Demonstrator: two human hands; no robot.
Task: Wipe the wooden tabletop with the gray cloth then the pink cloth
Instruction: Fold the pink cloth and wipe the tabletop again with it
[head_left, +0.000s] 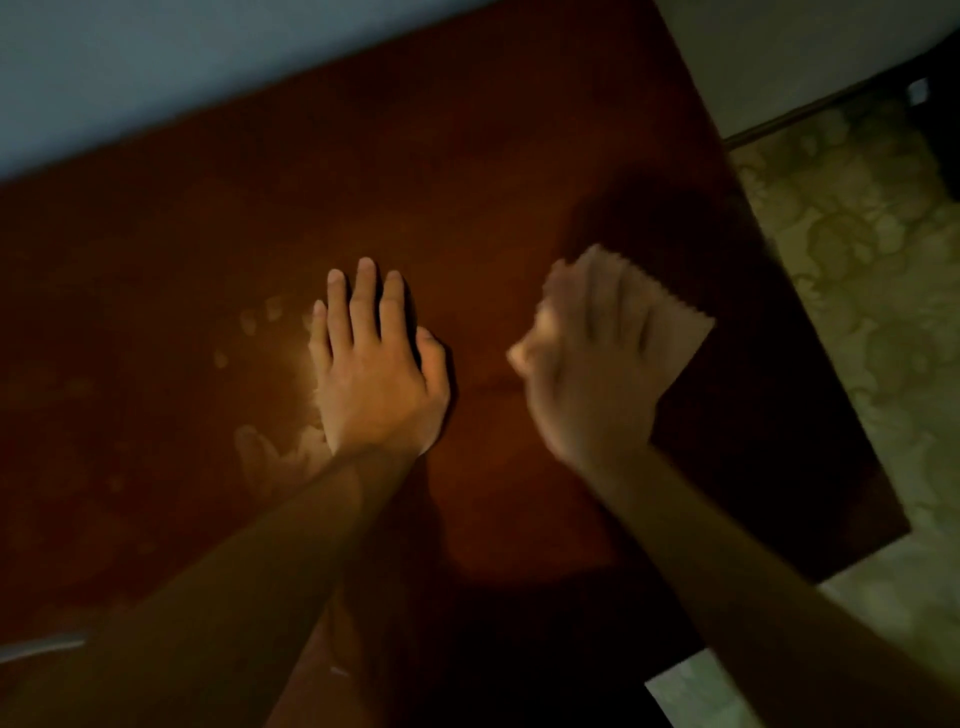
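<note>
My left hand (376, 364) lies flat on the wooden tabletop (467, 156), palm down, fingers straight and close together, pointing away from me toward the wall (182, 57). It holds nothing; it only presses on the dark reddish wood. Just left of it the surface shows pale smudges (260, 317) shaped like fingertips and a palm.

To the right, apart from the left hand, my right hand (592, 358) is blurred. Its fingers look fairly straight and slightly spread, laid over the cloth (675, 332), pressing it onto the tabletop rather than pinching it, though the blur keeps me from being sure how the thumb sits. The cloth shows past my fingers on the right side: a pale, pinkish-beige piece with a zigzag cut edge. In this dim light I cannot say whether it is the gray or the pink one. Its visible edge runs diagonally, from upper left by my fingertips down to a corner at the right, and that corner points toward the table's right edge. I see no label, brand or writing on it.

Beyond the right edge lies a pale patterned floor (857, 291).
</note>
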